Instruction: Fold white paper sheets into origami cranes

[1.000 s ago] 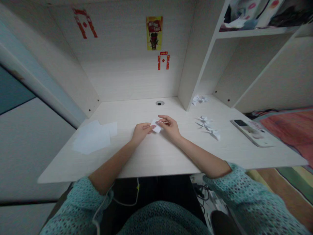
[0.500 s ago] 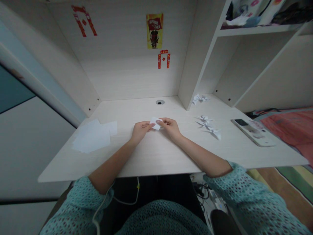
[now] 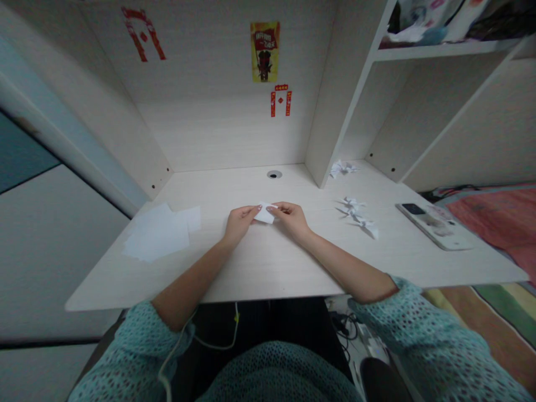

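A small folded piece of white paper is held between my two hands over the middle of the desk. My left hand pinches its left side, thumb on top. On the right side, the thumb and fingers of my right hand are closed on the same paper. The fingers beneath the paper are mostly hidden. To the right lie several folded white paper cranes in a row. Off to the left, loose white paper sheets overlap in a flat pile.
A phone lies at the desk's right side. More folded paper pieces sit by the upright divider. A cable hole is at the back. A white cable hangs below the front edge, over my lap.
The paper has turned and tilted slightly between my fingers. My left thumb has shifted up to its upper left edge. My arms have barely moved.
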`<state>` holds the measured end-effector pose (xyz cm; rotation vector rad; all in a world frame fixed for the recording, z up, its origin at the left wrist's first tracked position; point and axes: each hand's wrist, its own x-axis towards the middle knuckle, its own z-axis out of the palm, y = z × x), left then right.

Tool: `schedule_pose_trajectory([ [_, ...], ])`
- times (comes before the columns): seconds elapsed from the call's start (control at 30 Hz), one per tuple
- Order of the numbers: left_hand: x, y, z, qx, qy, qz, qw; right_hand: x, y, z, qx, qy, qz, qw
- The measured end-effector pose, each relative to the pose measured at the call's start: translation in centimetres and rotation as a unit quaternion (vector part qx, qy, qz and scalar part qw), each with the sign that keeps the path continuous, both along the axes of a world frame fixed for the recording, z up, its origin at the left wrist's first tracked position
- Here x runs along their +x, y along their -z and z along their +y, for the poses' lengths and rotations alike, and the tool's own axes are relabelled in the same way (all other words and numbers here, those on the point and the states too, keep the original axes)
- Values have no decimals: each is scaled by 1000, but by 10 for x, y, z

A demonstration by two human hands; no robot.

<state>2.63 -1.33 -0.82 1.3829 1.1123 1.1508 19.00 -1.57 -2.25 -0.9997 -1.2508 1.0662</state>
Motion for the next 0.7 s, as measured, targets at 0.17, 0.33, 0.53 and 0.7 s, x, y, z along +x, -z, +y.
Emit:
schedule_pose_trajectory([
  [0.17,1,0,0,19,7,-2,1000,0,0,0,8,2,-6,1000],
  [0.33,1,-2,-2,25,15,-2,1000,0,0,0,0,-4,15,1000],
  [0.53,1,-2,-3,57,25,26,998,0,-1,-1,-15,-7,28,999],
  [0.7,0,-4,-5,84,31,76,993,0,0,0,-18,-9,27,999],
])
